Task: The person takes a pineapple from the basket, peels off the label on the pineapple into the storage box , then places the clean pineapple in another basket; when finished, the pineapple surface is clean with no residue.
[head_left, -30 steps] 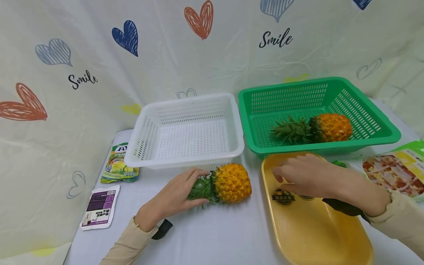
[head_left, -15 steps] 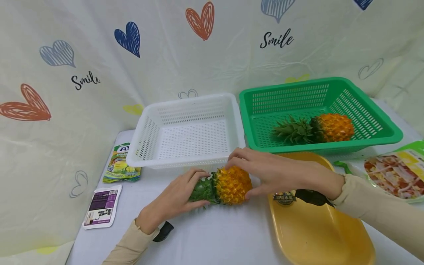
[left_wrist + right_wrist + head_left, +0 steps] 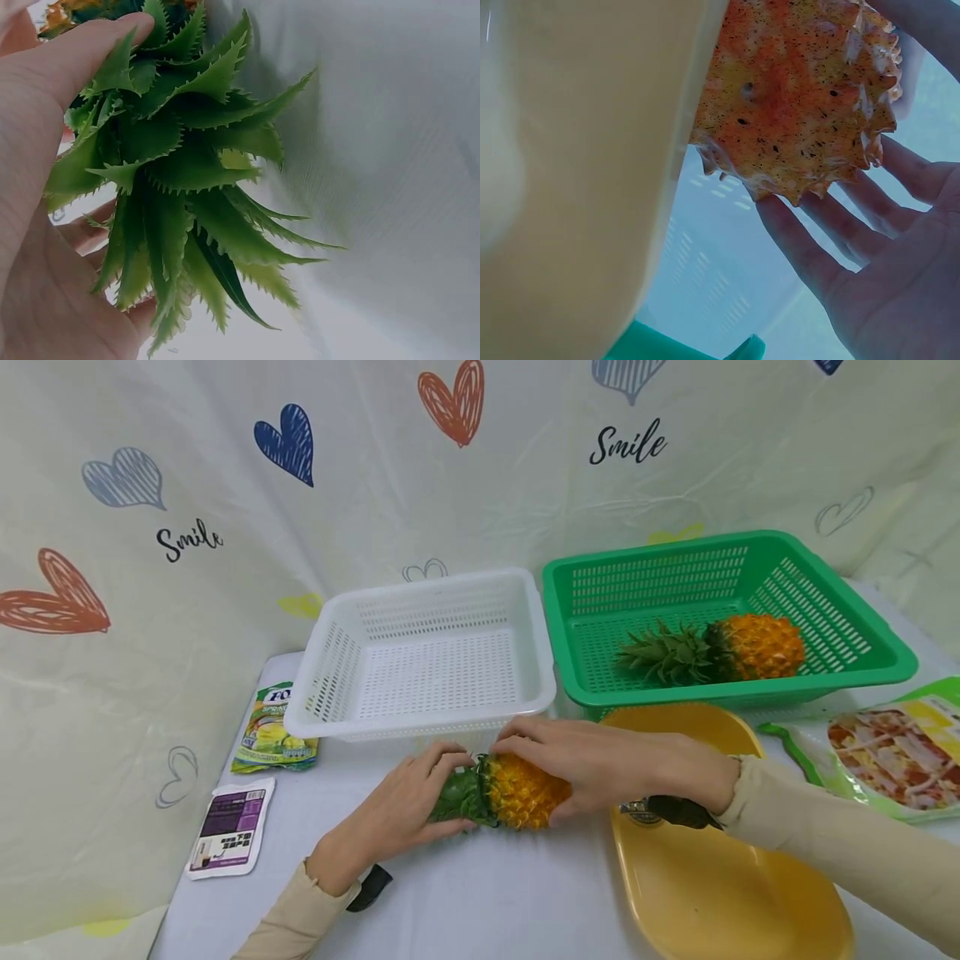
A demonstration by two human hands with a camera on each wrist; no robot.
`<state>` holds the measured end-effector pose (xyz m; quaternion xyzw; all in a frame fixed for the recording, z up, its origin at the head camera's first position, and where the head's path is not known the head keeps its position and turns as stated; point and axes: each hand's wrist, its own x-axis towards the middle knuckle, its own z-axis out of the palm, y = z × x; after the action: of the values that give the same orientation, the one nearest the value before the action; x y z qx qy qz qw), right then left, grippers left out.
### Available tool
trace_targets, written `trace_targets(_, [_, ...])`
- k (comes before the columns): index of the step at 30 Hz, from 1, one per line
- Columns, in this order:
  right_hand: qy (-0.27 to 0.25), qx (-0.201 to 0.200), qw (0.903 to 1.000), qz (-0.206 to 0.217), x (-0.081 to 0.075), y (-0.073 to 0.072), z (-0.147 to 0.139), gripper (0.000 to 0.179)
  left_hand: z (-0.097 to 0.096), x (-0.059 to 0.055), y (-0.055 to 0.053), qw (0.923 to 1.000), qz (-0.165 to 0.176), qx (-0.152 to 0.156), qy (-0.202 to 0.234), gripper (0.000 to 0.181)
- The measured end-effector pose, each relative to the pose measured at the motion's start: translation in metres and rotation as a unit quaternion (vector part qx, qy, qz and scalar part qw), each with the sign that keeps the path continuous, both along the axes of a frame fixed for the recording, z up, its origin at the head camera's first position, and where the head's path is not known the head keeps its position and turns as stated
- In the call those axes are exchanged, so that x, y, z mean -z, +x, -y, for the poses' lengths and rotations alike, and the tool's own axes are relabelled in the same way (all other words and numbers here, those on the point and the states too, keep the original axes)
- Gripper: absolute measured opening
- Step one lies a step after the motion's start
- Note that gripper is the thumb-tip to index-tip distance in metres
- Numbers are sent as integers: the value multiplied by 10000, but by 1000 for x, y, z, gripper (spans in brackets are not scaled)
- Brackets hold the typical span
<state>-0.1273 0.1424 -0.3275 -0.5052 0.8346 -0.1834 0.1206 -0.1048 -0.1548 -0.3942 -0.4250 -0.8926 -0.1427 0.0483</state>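
An orange pineapple with a green leafy crown [image 3: 521, 793] lies on its side on the white tabletop, crown to the left. My left hand [image 3: 397, 806] grips the crown, thumb on the near side and fingers on the far side. In the left wrist view the serrated leaves [image 3: 187, 157] fan out past that hand. Around the fruit's right end my right hand [image 3: 581, 768] is curled, thumb near and fingers far. Spiky orange skin [image 3: 795, 97] meets its fingertips in the right wrist view.
Behind the hands stands a white basket [image 3: 420, 727]. A green basket [image 3: 735, 695] beside it holds another pineapple [image 3: 761, 647]. The yellow tray [image 3: 720, 893] sits under my right forearm. Two packets, a snack pouch [image 3: 277, 739] and a purple-white one [image 3: 231, 828], lie left; a food bag [image 3: 896, 752] lies right.
My right hand has come left from above the yellow tray and taken hold of the pineapple's fruit end. My left hand has stayed on the crown.
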Motion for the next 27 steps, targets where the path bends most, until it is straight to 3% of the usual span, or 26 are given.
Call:
trace_targets(7, [55, -184, 9997, -139, 2, -3, 5, 86, 1, 2, 2, 10000, -37, -31, -13, 73])
trace_targets(18, [-111, -280, 9992, 279, 3, -5, 5, 82, 1, 1, 2, 10000, 34, -80, 27, 73])
trace_targets(27, [-255, -304, 9989, -232, 8, -4, 9, 73, 1, 0, 2, 10000, 54, -46, -21, 72])
